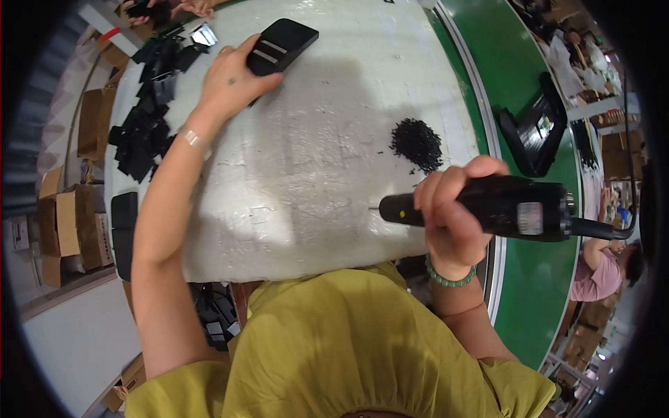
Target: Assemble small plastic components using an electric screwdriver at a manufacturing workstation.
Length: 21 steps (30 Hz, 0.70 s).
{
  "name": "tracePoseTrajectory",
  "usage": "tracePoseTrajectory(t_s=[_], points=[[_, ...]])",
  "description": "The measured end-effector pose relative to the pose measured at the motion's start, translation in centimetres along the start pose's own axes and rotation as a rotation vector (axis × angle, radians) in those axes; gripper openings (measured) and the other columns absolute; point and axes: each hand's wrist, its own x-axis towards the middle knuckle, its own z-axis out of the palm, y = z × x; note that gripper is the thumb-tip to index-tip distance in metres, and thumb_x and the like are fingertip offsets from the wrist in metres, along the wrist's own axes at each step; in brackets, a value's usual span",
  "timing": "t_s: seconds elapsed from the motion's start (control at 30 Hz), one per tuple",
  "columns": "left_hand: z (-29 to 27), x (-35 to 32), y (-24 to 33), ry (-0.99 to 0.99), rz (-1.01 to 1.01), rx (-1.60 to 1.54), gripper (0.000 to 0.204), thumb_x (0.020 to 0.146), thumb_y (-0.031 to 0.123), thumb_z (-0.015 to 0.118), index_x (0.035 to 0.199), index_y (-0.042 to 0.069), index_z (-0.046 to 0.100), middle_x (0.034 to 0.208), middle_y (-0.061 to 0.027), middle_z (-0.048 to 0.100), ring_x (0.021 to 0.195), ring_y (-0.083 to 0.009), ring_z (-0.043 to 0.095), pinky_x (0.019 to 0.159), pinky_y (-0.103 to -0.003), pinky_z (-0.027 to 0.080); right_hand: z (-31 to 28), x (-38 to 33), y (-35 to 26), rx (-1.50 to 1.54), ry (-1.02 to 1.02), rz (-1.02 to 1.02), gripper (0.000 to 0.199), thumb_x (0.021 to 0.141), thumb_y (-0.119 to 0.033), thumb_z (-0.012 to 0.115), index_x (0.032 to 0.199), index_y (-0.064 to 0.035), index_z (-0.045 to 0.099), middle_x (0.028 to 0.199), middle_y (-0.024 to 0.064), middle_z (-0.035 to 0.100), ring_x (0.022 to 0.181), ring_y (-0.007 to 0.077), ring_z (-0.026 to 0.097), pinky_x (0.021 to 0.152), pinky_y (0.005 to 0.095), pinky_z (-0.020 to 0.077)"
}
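Note:
My left hand (235,78) reaches to the far part of the table and grips a black rectangular plastic case (296,36) with two pale strips on it. My right hand (456,209) is wrapped round a black corded electric screwdriver (519,207), held level above the table's right side. Its thin bit points left. A little beyond the screwdriver lies a heap of small black screws (417,144), a few of them scattered around it. Loose flat black plastic pieces (143,136) are piled along the table's left side.
A green conveyor belt (533,279) with a metal rail runs along the right, carrying a black frame-like part (536,129). Black cases (124,233) stand at the table's near left corner. Cardboard boxes (73,226) are farther left. Another person's hands (198,7) show at the far left.

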Motion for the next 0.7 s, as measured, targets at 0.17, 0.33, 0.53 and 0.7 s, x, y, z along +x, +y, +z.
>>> tracePoseTrajectory(t_s=[0.17, 0.33, 0.53, 0.7], points=[[-5.9, -8.4, 6.5, -0.3, 0.171, -0.272, 0.074, 0.053, 0.014, 0.077, 0.122, 0.005, 0.053, 0.078, -0.013, 0.049, 0.072, -0.0259, 0.052, 0.067, -0.034, 0.044, -2.0, 3.0, -0.7, -0.041, 0.155, -0.176, 0.035, 0.079, -0.002, 0.053, 0.111, -0.0045, 0.039, 0.064, 0.0037, 0.046, 0.049, 0.013, 0.043, 0.052, 0.0302, 0.0398], [-6.3, -14.6, 8.6, -0.595, 0.248, -0.431, 0.071, 0.055, 0.02, 0.074, 0.121, 0.008, 0.053, 0.082, -0.0134, 0.048, 0.071, -0.0296, 0.053, 0.064, -0.035, 0.045, -2.3, 5.2, 1.1, -0.175, 0.256, -0.127, 0.029, 0.076, 0.001, 0.053, 0.103, 0.0008, 0.044, 0.062, 0.0059, 0.048, 0.048, 0.0139, 0.044, 0.051, 0.0297, 0.0407], [-6.4, -13.9, 9.3, -0.44, 0.316, -0.314, 0.078, 0.054, 0.027, 0.079, 0.125, 0.009, 0.05, 0.103, -0.0165, 0.052, 0.093, -0.0317, 0.053, 0.078, -0.042, 0.042, -1.8, 4.8, 0.8, -0.121, 0.203, -0.146, 0.029, 0.075, 0.001, 0.051, 0.103, 0.0006, 0.044, 0.062, 0.0057, 0.047, 0.048, 0.0138, 0.043, 0.051, 0.0297, 0.0403], [-5.1, -10.7, 10.2, -0.253, 0.432, -0.401, 0.055, 0.061, 0.021, 0.078, 0.111, 0.007, 0.059, 0.107, -0.0123, 0.056, 0.099, -0.0319, 0.052, 0.085, -0.04, 0.041, 0.1, 3.8, -1.8, -0.031, -0.029, -0.205, 0.037, 0.078, -0.004, 0.05, 0.113, -0.0047, 0.038, 0.06, 0.0035, 0.042, 0.049, 0.0128, 0.041, 0.054, 0.0299, 0.0391]])
